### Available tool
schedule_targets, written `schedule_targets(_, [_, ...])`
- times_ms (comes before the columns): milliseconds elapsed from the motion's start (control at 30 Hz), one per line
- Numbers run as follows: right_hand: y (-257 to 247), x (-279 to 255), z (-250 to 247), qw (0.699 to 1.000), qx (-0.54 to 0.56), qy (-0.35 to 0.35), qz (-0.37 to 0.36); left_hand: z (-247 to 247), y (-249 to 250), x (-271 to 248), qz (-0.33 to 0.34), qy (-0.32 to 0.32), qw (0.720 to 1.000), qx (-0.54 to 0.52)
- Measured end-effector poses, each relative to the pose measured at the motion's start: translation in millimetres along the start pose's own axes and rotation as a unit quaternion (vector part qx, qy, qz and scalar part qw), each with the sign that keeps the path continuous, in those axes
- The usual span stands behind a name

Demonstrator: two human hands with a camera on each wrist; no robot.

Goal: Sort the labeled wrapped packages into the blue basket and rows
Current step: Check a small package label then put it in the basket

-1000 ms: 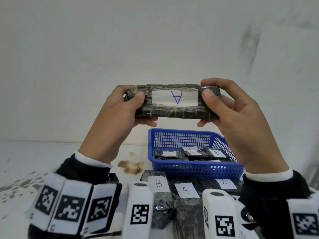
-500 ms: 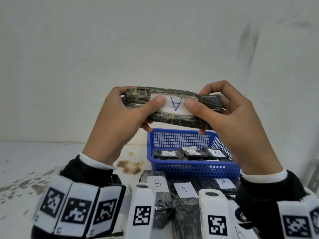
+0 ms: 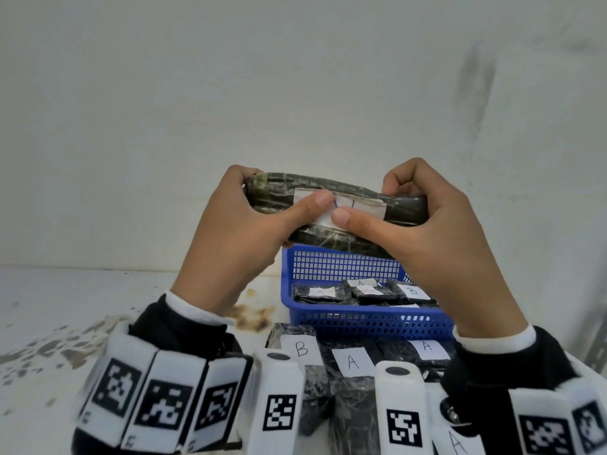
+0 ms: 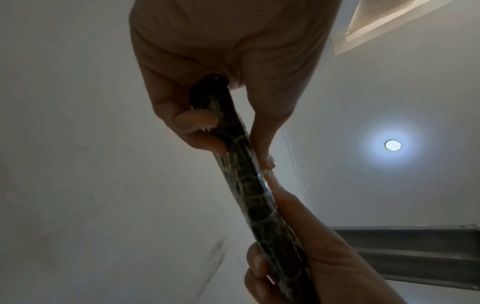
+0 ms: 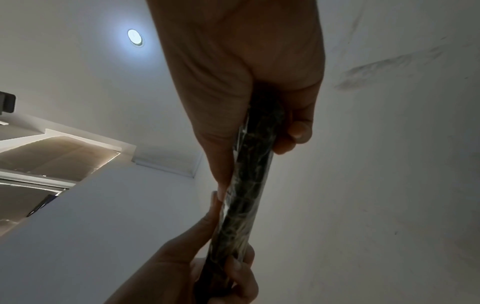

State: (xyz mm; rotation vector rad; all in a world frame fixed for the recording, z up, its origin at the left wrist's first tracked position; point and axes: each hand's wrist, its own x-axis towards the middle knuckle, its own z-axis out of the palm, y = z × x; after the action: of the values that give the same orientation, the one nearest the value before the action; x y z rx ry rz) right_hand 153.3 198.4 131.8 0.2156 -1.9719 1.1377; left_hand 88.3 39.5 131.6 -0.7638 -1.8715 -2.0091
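Note:
A long dark wrapped package (image 3: 404, 206) with a white label is held up in the air above the blue basket (image 3: 368, 320). My left hand (image 3: 236, 231) grips its left end and my right hand (image 3: 427, 238) grips its right end. Both thumbs press on the label and cover most of the letter. In the left wrist view the package (image 4: 249, 197) runs edge-on between the fingers of both hands, and the right wrist view shows the package (image 5: 249, 185) the same way. The basket holds several small dark packages with A and B labels.
On the white table (image 3: 65, 307) in front of the basket lies a row of dark packages labeled B (image 3: 300, 349), A (image 3: 353, 361) and A (image 3: 427, 348). A brown stain (image 3: 253, 315) marks the table left of the basket. A white wall stands close behind.
The package has come lower and tilted, its right end dropping. Both thumbs slid inward from the ends onto the label and now cover the letter A.

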Motion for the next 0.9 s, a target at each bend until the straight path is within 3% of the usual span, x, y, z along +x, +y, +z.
schedule_targets(167, [0.8,2.0,-5.2,0.999,0.022,0.010,0.022,1.8,-1.2,1.3,-0.025,-0.006,0.998,-0.051])
schedule_targets(267, [4.8,3.1,-9.9,0.998,-0.001,-0.038,0.056,-1.3,-4.1,4.1,-0.022,0.006,0.996,-0.081])
schedule_targets(400, [7.7,2.4,-2.7,0.990,-0.059,-0.108,0.061,-5.4,-5.2,3.4,-0.001,-0.024,0.999,-0.023])
schedule_targets(600, [6.9,1.6,5.0,0.991,-0.065,-0.108,0.049,-2.9,-5.3,3.4,-0.018,-0.051,0.999,-0.005])
schedule_targets(900, [7.2,0.5,6.0,0.993,-0.030,-0.108,0.035,-7.5,-2.0,2.2,0.044,-0.101,0.994,0.010])
